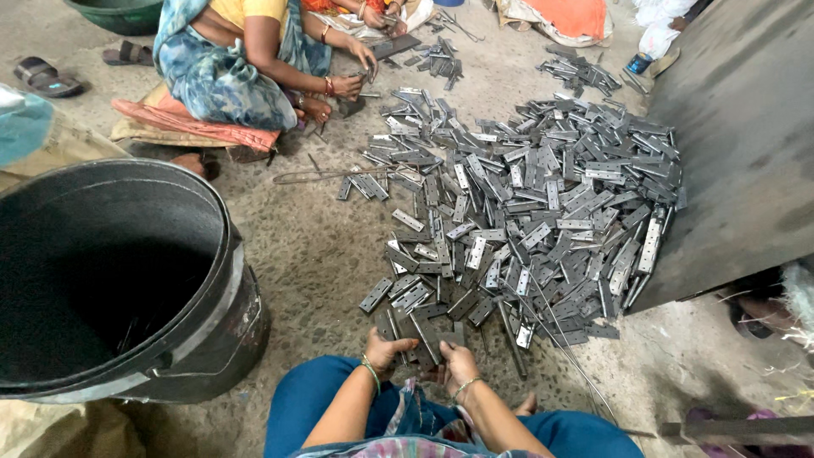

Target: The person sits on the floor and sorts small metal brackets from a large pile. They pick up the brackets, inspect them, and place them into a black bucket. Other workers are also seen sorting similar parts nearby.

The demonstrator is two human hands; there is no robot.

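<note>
A big heap of grey metal hinge plates point(543, 203) covers the concrete floor in front of me. My left hand point(386, 349) grips a hinge plate point(392, 326) at the heap's near edge. My right hand point(458, 363) is closed around another hinge plate point(426, 339) just beside it. Both hands sit close together between my knees, which are in blue trousers. Thin metal rods point(560, 348) lie across the near right part of the heap.
A large black tub point(216, 280) stands at my left. A dark metal sheet point(746, 144) leans at the right. Across the heap a seated person point(246, 59) in blue handles plates, with another person's hands behind. Sandals point(47, 76) lie far left.
</note>
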